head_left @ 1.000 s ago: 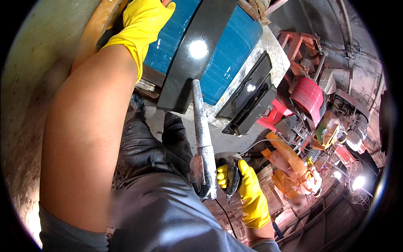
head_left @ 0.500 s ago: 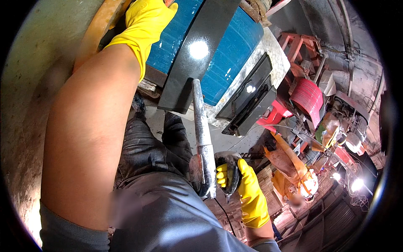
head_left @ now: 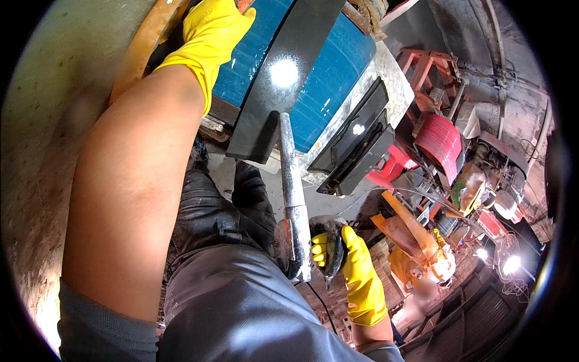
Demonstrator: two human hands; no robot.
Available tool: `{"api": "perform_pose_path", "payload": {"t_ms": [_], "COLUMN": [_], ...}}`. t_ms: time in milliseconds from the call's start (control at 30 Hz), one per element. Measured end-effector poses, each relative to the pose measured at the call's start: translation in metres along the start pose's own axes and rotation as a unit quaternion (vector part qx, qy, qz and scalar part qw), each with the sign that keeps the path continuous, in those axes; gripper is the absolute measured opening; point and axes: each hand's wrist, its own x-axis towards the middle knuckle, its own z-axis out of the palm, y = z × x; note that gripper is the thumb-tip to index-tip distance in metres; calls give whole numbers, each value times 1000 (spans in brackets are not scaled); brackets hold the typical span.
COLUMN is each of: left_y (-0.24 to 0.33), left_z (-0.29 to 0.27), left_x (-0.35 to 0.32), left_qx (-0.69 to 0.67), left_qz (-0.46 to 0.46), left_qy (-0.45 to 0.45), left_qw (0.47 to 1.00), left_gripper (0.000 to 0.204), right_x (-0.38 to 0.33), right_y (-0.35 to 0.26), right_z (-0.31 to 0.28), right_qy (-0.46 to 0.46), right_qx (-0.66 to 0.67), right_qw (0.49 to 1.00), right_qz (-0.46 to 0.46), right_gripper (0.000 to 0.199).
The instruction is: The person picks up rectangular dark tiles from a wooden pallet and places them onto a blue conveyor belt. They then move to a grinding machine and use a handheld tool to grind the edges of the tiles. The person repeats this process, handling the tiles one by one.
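My right hand, in a yellow rubber glove, is wrapped round the black handle of a corded blower-like tool with a long grey tube. The tube's tip overlaps the lower part of a long, dark, flat panel; whether they touch is unclear. Under the panel is a blue surface. At the upper left, my left hand, gloved in yellow too, is closed beside the blue surface. A reddish-brown end shows by its thumb; the picture's edge cuts off what it grips.
Right of the blue surface lie more dark panels on a whitish slab. Farther right stand a red frame, a red chair-like thing and clutter. Another person in orange works near bright lamps. A stained wall runs along the left.
The view has shifted slightly. The other person's arm and orange clothing have moved a little. My hands keep their hold, and the tool stays over the panel's lower part.
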Motion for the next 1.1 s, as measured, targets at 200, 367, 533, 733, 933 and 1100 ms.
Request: {"api": "perform_pose_path", "payload": {"t_ms": [200, 367, 533, 733, 933, 1100], "left_y": [2, 0, -9, -53, -62, -49], "left_z": [0, 7, 17, 20, 0, -16], "left_x": [0, 3, 4, -19, -41, -47], "left_qx": [-33, 6, -25, 55, 48, 63], "left_qz": [-17, -3, 10, -16, -63, -75], "left_qy": [-9, -6, 1, -46, -77, -81], "left_qw": [999, 1000, 1000, 997, 994, 992], "left_gripper": [36, 36, 41, 82, 85, 77], "right_x": [-2, -4, -6, -2, -2, -4], "right_y": [-4, 0, -5, -10, -19, -30], "right_z": [5, 3, 8, 5, 10, 8], "right_qy": [1, 5, 17, 36, 52, 48], "right_qx": [-17, -17, -54, -106, -141, -210], "right_qw": [1000, 1000, 998, 992, 986, 974], "right_qz": [-16, -26, -41, -57, -74, -73], "right_gripper": [64, 62, 60, 57, 58, 61]}}
